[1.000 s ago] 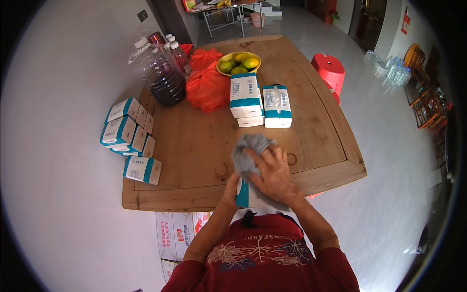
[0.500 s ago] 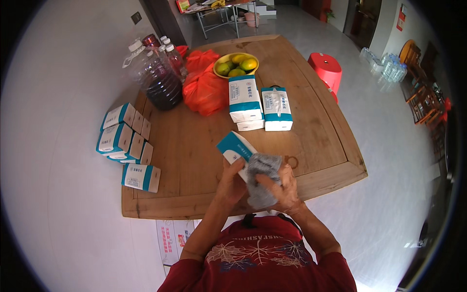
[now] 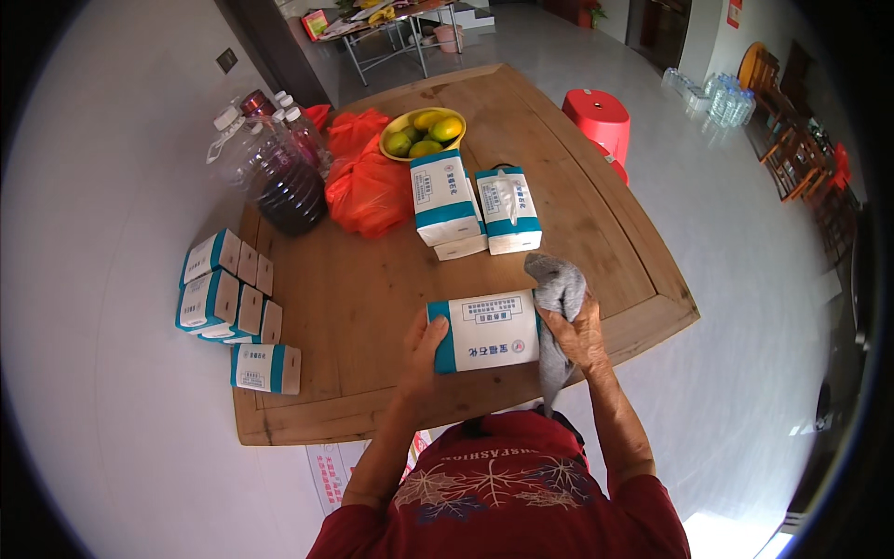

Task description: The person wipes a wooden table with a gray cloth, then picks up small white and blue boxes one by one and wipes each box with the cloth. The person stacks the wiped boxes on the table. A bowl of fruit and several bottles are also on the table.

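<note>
A white-and-teal tissue pack [image 3: 492, 328] is held level over the near part of the wooden table, its broad printed face turned up. My left hand [image 3: 426, 349] grips its left end, with the thumb lying on the teal band. At the other end my right hand [image 3: 579, 333] is closed on a grey cloth [image 3: 556, 291], which hangs down against the pack's right end. The cloth hides that end and some of my right fingers. Just beyond are two stacked tissue packs [image 3: 445, 200] and, beside them, another pack [image 3: 508, 210] with a tissue showing at its top.
More tissue packs [image 3: 223, 293] are piled at the table's [image 3: 335, 410] left edge, near a single pack [image 3: 265, 368]. Farther back stand a large jug of dark liquid [image 3: 289, 191], red plastic bags [image 3: 368, 191] and a yellow bowl [image 3: 391, 155] of fruit. A red stool [image 3: 598, 116] stands right.
The held pack has turned from slanted to level, with its broad face now up. My right hand has moved right with the cloth, from the pack's side to its right end.
</note>
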### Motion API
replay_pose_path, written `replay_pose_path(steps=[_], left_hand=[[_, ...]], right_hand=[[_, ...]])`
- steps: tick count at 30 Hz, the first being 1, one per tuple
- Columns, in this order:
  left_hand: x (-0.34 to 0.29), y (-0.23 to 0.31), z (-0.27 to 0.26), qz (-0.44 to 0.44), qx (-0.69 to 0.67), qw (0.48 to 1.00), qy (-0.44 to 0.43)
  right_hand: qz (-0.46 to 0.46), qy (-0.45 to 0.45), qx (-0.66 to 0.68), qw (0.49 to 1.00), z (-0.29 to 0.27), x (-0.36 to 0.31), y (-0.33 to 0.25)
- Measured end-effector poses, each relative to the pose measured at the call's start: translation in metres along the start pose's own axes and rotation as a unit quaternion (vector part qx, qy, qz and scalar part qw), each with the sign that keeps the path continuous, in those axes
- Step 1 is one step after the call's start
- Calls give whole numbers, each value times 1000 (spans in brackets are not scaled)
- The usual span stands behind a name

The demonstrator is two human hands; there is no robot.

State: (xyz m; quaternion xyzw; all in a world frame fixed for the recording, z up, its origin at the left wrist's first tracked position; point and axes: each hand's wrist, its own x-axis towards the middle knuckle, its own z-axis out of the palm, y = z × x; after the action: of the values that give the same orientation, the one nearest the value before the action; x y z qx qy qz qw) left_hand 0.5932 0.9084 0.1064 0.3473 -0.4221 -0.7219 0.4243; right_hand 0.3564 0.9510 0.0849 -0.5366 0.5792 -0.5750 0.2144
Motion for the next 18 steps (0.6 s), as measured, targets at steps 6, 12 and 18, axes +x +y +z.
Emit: replay_pose_path(steps=[6, 12, 18], left_hand=[[-4, -28, 6, 12, -14, 997, 73], [2, -53, -17, 11, -92, 991, 97], [-16, -33, 10, -62, -154, 986, 1]], right_hand=[[-187, -121, -348, 911, 39, -20, -44], [-285, -182, -259, 905, 62, -61, -27], [-10, 11, 51, 999, 24, -73, 6]])
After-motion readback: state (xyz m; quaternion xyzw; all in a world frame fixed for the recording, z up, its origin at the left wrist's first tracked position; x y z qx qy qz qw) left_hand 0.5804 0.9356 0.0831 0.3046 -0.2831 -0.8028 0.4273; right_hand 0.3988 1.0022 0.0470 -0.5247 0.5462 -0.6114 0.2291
